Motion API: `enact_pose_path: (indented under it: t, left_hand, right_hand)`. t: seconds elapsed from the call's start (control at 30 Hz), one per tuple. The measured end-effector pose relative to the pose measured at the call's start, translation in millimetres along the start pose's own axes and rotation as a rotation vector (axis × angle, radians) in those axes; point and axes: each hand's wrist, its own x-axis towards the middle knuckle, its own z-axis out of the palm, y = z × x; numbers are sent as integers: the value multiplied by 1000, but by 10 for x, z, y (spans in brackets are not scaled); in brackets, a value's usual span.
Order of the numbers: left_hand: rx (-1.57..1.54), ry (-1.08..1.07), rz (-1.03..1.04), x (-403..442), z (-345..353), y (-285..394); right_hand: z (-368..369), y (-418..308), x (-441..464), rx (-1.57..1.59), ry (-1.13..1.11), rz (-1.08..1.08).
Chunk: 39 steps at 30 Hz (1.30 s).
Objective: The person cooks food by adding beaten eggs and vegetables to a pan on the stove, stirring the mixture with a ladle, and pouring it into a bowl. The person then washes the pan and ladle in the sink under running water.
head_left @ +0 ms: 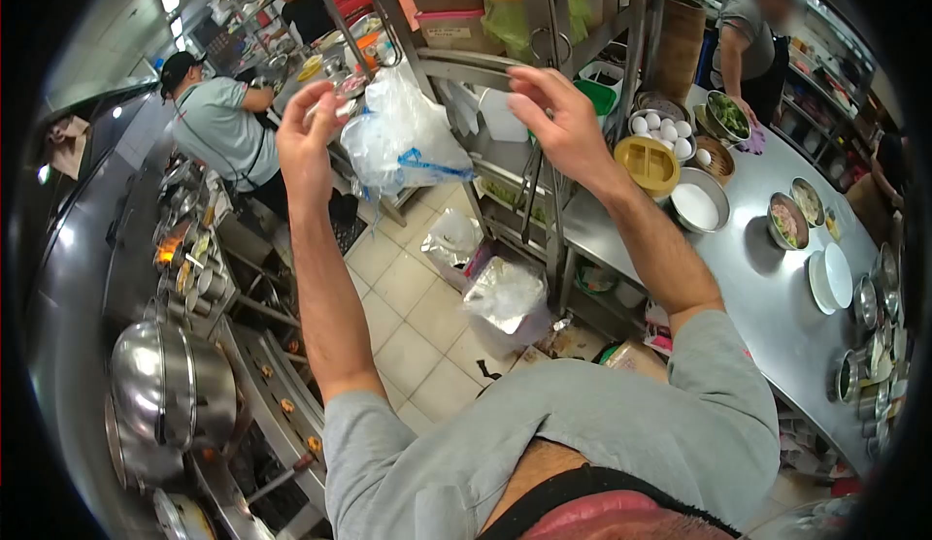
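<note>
Both my hands are raised in front of me at about the same height. My left hand point(309, 137) has loosely bent fingers, with thumb and fingers apart and nothing plainly held. Just right of it hangs a white plastic bag point(403, 132) with blue print; whether my fingertips touch it I cannot tell. My right hand point(558, 118) is open before the metal shelf rack point(466, 63), its fingers pointing left and the thumb apart. Metal tongs point(531, 181) hang below that hand. Beside my right forearm are a yellow round container point(647, 165) and a bowl of white powder point(696, 202).
The steel counter point(748, 278) on the right bears eggs point(662, 130), food bowls point(787, 223) and white bowls point(830, 278). A lit burner point(169, 249) and large steel pots point(175, 385) line the left. Covered bins point(505, 293) stand on the floor. Co-workers point(218, 123) stand nearby.
</note>
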Motion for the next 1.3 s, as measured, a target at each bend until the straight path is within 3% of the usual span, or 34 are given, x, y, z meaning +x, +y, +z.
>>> enact_pose_path:
  t: [0.13, 0.2, 0.3, 0.37, 0.43, 0.5, 0.53, 0.63, 0.7, 0.73, 0.8, 0.83, 0.9, 1.03, 1.2, 1.23, 1.3]
  left_hand:
    - [-116, 77, 65, 982, -152, -514]
    - [-215, 77, 15, 1515, -278, -823]
    - [-358, -6, -49, 2284, -358, -1281]
    - [-449, -76, -66, 2750, -308, -1517]
    - [-590, -289, -16, 3356, -250, -1935]
    - [-638, -349, -46, 3765, -34, -2180]
    - [-564, -355, -70, 3922, 96, -2255]
    - [-766, -599, -133, 4425, 476, -2717]
    - [-994, -872, -154, 4623, 672, -2874]
    - [-890, -792, -161, 4598, 809, -2824]
    - [-959, -947, -127, 5009, 1108, -3211]
    - [-1040, -1010, -111, 5115, 1263, -3355]
    - [-1039, -1016, -122, 5117, 1418, -3404]
    - [-1045, -1000, -125, 5094, 1534, -3480]
    - [-1058, -976, -114, 5087, 1646, -3518]
    - [-1058, -969, -111, 5082, 1645, -3517]
    - [-1059, -961, -107, 5091, 1631, -3522]
  right_hand:
    - [341, 226, 809, -198, 37, -124]
    - [510, 393, 1219, -401, 228, -272]
    - [621, 512, 1736, -525, 341, -219]
    - [641, 570, 2025, -322, 455, -316]
    - [610, 652, 2209, -371, 272, 184]
    - [667, 910, 2416, -691, 591, 49]
    - [626, 894, 2446, -760, 641, 63]
    - [579, 902, 2533, -812, 642, 227]
    - [478, 962, 2573, -477, 496, 248]
    - [473, 938, 2560, -506, 517, 257]
    - [436, 846, 2554, -369, 291, 215]
    - [461, 789, 2553, -393, 310, 219]
    - [527, 722, 2549, -384, 235, 362]
    - [564, 753, 2682, -579, 236, 345]
    - [697, 578, 2770, -734, 53, 730]
    - [761, 622, 2784, -738, 60, 731]
    - [910, 706, 2804, -1144, 218, 530]
